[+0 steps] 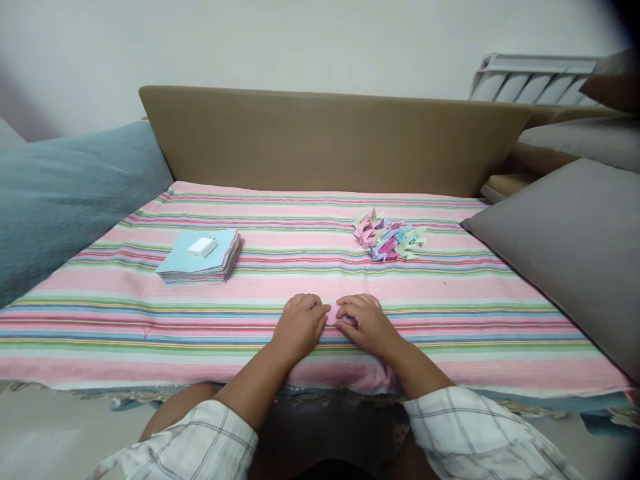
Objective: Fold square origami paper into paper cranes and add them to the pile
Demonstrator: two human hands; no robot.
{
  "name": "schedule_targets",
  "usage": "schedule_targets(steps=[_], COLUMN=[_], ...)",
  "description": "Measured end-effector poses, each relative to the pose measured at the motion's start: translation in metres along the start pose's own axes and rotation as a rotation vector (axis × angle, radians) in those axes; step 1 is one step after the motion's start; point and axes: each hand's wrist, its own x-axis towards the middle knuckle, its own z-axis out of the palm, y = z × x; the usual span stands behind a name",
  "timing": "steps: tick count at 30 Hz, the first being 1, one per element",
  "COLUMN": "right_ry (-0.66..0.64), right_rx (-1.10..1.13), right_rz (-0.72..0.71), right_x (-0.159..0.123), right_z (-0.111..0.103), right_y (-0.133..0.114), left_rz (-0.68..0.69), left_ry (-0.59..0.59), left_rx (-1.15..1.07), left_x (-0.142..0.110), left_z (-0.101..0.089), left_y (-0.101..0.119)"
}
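A small piece of folded pink paper (333,313) lies low over the striped cloth, between my two hands. My left hand (303,321) has its fingers closed on the paper's left edge. On the opposite edge, the thumb and fingers of my right hand (365,321) pinch it. Much of the paper is hidden under the fingers, so its exact folded shape is unclear. Beyond my right hand sits a pile of folded paper cranes (387,239) in pink, green, purple and blue. Farther left stands a stack of square paper sheets (195,267), light blue on top.
A white block like a charger (203,247) rests on the paper stack. The striped cloth (280,277) covers the seat surface up to a brown backrest (330,143). A blue cushion (75,193) borders the left, grey pillows (565,247) the right.
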Motion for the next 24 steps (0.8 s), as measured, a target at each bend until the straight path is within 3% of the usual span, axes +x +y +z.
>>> schedule_targets(steps=[6,12,24], right_ry=[-0.019,-0.038,-0.023], right_rx=[0.018,0.032,0.07], right_rz=[0.016,0.026,0.089], right_x=[0.0004,0.0016,0.0032], right_z=[0.0002,0.002,0.0026], right_y=[0.0015,0.0047,0.0035], left_rz=[0.057,0.027,0.028], left_ry=[0.015,-0.019,0.007], left_rx=[-0.038,-0.158,-0.176], left_x=[0.0001,0.0004,0.0034], left_z=[0.0023,-0.0041,-0.0056], left_y=[-0.003,-0.0058,-0.006])
